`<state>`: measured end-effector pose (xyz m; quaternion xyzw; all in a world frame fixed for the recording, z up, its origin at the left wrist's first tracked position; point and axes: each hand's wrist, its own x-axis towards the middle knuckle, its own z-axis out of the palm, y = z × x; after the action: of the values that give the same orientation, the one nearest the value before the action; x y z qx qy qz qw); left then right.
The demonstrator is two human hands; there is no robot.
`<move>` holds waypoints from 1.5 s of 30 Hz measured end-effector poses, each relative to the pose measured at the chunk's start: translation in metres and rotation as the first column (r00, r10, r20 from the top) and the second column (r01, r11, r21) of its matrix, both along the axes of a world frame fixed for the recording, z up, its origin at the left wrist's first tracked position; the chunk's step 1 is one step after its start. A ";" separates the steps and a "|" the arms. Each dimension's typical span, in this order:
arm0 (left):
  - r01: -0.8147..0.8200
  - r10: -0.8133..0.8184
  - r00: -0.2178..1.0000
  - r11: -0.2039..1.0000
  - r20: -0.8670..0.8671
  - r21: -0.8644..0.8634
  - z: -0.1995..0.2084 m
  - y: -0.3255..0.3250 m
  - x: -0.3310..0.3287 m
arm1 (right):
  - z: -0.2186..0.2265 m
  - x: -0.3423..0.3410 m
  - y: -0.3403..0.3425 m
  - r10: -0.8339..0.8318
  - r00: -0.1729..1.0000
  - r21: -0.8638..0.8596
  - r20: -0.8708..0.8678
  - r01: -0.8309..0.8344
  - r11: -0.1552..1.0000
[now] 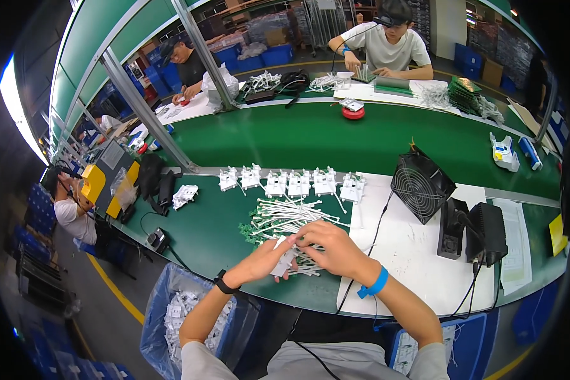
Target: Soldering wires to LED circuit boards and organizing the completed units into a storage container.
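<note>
My left hand [263, 259], with a black band on its wrist, is closed around a white plastic housing [283, 264] over the near edge of the green worktable. My right hand [330, 246], with a blue wristband, pinches at the upper end of that housing. What its fingertips hold is hidden. Just beyond both hands lies a pile of white cables [291, 215] with small green pieces [253, 234] at their left ends. Several white housings [299, 183] like it stand in a row along the table's far edge, and another housing [185, 196] lies to the left.
A black fan [422, 183] and black power units [487, 231] stand on white sheeting at the right. A blue-lined bin [158, 310] of white parts is below left. Beyond runs a green conveyor [266, 136] carrying a red round object [353, 114]; co-workers sit across it.
</note>
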<state>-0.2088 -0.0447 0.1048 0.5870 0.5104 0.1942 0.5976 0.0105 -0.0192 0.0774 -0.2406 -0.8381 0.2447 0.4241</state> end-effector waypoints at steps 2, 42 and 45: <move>0.052 -0.054 0.998 0.998 -0.041 -0.044 0.006 0.000 -0.002 | -0.001 0.003 0.001 0.040 0.998 -0.096 0.057 -0.034 0.995; 0.227 -0.222 0.973 0.906 0.054 -0.357 -0.013 0.020 0.009 | -0.043 0.021 0.004 0.131 0.963 -0.809 -0.237 -0.270 0.522; 0.272 -0.242 0.962 0.878 0.126 -0.393 -0.017 0.021 0.004 | -0.043 0.020 0.004 0.138 0.957 -0.786 -0.255 -0.288 0.548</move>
<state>-0.2048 -0.0238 0.0881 0.5048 0.4349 0.0241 0.7452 0.0305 -0.0154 0.0342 -0.2838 -0.6162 0.6709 0.2995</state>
